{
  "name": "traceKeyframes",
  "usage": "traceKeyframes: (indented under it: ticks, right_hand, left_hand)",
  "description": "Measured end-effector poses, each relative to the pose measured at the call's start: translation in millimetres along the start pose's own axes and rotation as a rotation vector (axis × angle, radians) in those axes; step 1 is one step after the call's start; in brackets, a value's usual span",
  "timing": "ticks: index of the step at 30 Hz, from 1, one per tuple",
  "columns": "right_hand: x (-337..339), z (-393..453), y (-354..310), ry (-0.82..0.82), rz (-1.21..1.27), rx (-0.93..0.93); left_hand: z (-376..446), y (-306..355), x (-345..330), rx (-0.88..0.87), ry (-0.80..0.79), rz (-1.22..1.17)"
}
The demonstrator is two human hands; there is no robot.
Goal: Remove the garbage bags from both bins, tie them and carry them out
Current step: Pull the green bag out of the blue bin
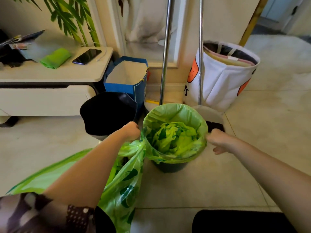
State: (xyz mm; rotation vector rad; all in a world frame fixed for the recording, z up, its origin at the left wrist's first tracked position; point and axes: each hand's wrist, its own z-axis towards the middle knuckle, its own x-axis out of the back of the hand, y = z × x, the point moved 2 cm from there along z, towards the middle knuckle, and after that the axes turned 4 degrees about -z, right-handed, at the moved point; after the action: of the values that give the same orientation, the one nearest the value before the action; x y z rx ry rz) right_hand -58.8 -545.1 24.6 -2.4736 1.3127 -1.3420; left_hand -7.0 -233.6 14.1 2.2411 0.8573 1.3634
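Dark bin [170, 166] on the floor, centre, lined w/ a green garbage bag [175, 115] folded over its rim; crumpled green plastic sits inside. Left hand [132, 131] w/ fingers curled tight on the bag's edge at the bin's left side; right hand [218, 140] pinches the edge on the right side, one finger sticking out below. A 2nd green bag [124, 185], printed w/ dark green shapes and knotted at the neck, hangs just beside the bin under the left forearm; can't tell what holds it up, and its contents are hidden. Behind-left, a black bin [107, 113], inside too dark to read. Blue paper bag [126, 78] behind it, looks empty as far as visible. White fabric basket [223, 78] w/ orange print, back right, holds folded textiles. Two metal poles [165, 52] rise behind the bin, tops cut off; a grey dustpan [210, 115] is partly hidden by the bin. Low white table [55, 73] at left carries a phone [87, 56] and a folded green cloth [55, 58]. Pale tiled floor [202, 185], a plant [75, 17] against the wall. Dark shapes at the bottom edge, cut off.
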Motion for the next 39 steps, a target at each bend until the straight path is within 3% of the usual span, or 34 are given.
traceKeyframes:
  ticks: [4, 8, 11, 15, 20, 26, 33, 39]
  right_hand:
    - [-4, 5, 3, -0.117, -0.002, -0.042]
    - [-1, 14, -5, -0.219, 0.384, -0.114]
    - [-1, 22, -7, -0.189, 0.511, -0.155]
    - [-4, 28, -4, -0.144, 0.600, -0.233]
    - [5, 27, -5, -0.097, 0.493, -0.274]
    - [10, 18, -21, 0.072, 0.438, -0.046]
    - [22, -3, -37, 0.295, 0.345, 0.362]
    - [38, -20, -32, 0.467, 0.258, 0.453]
  left_hand:
    - [12, -7, -5, 0.050, -0.030, -0.009]
    - [25, -20, -14, 0.171, -0.139, -0.240]
    - [22, -14, -18, 0.201, -0.158, -0.438]
    - [21, -10, -17, 0.212, -0.181, -0.512]
    - [16, -11, -7, 0.256, -0.172, -0.586]
    - [11, 7, 2, 0.168, 0.101, -0.634]
    - [-4, 35, 5, -0.057, 0.244, -0.635]
    - [-22, 35, 20, -0.126, 0.277, -0.539]
